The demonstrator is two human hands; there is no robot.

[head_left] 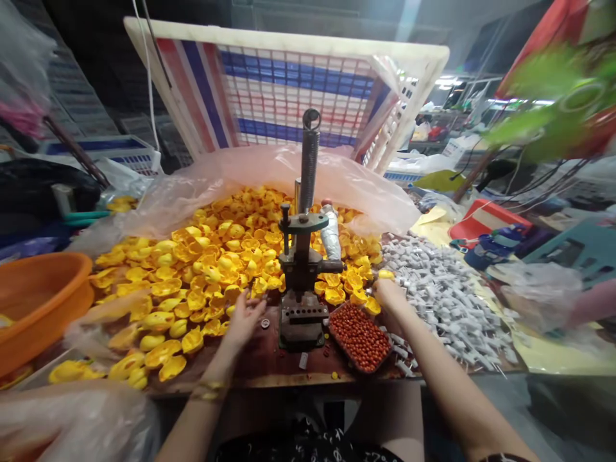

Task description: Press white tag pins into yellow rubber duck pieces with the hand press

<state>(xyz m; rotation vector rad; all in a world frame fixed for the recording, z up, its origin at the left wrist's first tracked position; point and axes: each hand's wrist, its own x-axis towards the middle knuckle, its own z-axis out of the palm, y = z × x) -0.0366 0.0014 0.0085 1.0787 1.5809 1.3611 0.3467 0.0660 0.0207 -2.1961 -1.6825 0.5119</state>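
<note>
Two hands (pixel 244 319) (pixel 391 297), one press (pixel 302 264) — many yellow shells (pixel 228 263)

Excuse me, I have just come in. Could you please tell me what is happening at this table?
A person has both bare hands at a table, one on each side of a hand press. The left hand is at the near edge of the yellow shells. The right hand is where these shells meet a pile of grey parts. I cannot tell whether either hand grips something. Red-brown beads lie right of the press.
</note>
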